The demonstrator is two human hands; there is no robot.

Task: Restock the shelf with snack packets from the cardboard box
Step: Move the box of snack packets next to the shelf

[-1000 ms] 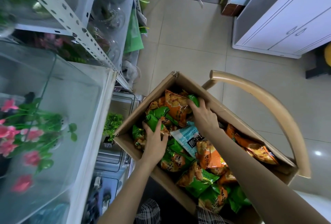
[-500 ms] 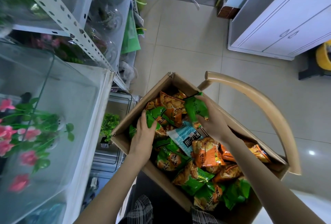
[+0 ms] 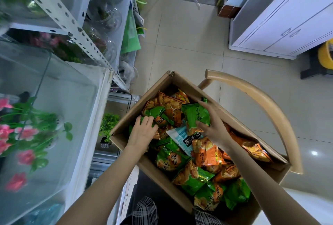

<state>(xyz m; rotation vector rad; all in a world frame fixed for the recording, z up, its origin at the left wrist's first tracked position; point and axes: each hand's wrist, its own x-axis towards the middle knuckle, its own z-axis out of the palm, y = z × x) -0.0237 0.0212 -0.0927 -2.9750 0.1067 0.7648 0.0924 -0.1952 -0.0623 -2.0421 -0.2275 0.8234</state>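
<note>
the cardboard box (image 3: 239,122) sat open on a wooden chair (image 3: 261,102), low and right of the middle, beside the shelf (image 3: 59,14). the seat was hidden under the box, so only the curved back showed. the box was full of snack packets, green and orange ones all mixed up, with one blue and white packet (image 3: 182,138) partly buried in the middle. both hands were inside the box. the right hand (image 3: 214,127) held a green packet (image 3: 196,116) by the far wall of the box, with the fingers (image 3: 203,104) curled over its top and the thumb pressed on its lower end. the left hand (image 3: 142,133) lay by the near left wall, its fingers (image 3: 146,120) bent down and gripping the end of a second green packet (image 3: 155,113). the hand covered that end, so how much it held was hard to see. the near corner of the box was cut off by the bottom of the view. on the left, a glass tank (image 3: 54,89) showed pink flowers (image 3: 23,133), blurry through the glass. the things on the shelf sat behind clear wrap and were hard to make out. a white cabinet (image 3: 281,17) stood on the tiled floor (image 3: 180,44) at the top right, cut off by the edge.
</note>
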